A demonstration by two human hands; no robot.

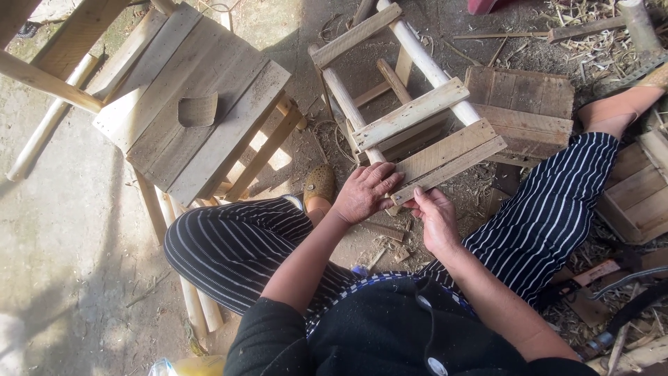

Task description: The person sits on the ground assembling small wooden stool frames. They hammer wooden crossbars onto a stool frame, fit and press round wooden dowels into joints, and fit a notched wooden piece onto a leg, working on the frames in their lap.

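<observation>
Gripping slat (445, 161) with both hands, finished stool (191, 104) nearby, wood scraps (598, 42)

Both forearms come up from the bottom of the frame, bare from the elbow, angling in toward each other so the hands meet close together near the middle. The left hand (365, 193) sits palm down, wrist fairly straight, fingers spread a bit and pointing toward 2 o'clock, knuckles up at the camera. The right hand (436, 218) is just at its 4 o'clock, nearly touching it, with the wrist bent back a little and the fingers curled in a pinch, thumb pointing to 11 o'clock. The person is seated, knees spread wide to 9 and 2 o'clock.
</observation>
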